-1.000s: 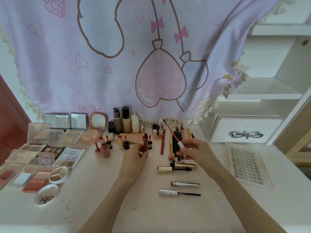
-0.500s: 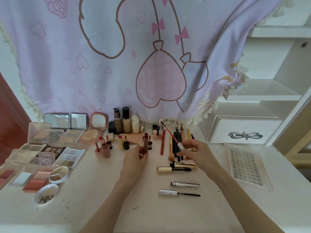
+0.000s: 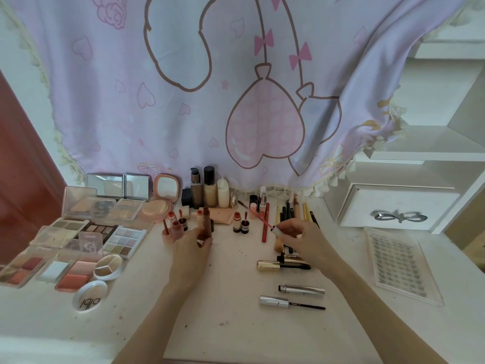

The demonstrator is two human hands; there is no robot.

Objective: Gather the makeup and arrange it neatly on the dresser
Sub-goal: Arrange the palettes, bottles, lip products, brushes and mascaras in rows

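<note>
My left hand [image 3: 190, 248] holds a dark red lip gloss tube [image 3: 207, 222] upright above the white dresser top [image 3: 231, 298]. My right hand [image 3: 296, 237] pinches the white cap of the applicator wand [image 3: 258, 218], whose pink stem points up and to the left. The wand is out of the tube and about a hand's width to its right. Small lip tint bottles [image 3: 240, 222] stand between and behind the two hands. A row of pencils and brushes [image 3: 288, 211] lies behind my right hand.
Open eyeshadow and blush palettes [image 3: 78, 240] fill the left side, with mirrors [image 3: 118, 185] behind. Foundation bottles [image 3: 207, 189] stand at the back. Opened mascaras [image 3: 291, 295] lie in front of my right hand. A lash tray [image 3: 399, 269] and a drawer [image 3: 393, 208] are on the right.
The wand's tip has tilted lower and further left, towards the tube. My left hand with the tube has stayed in about the same place.
</note>
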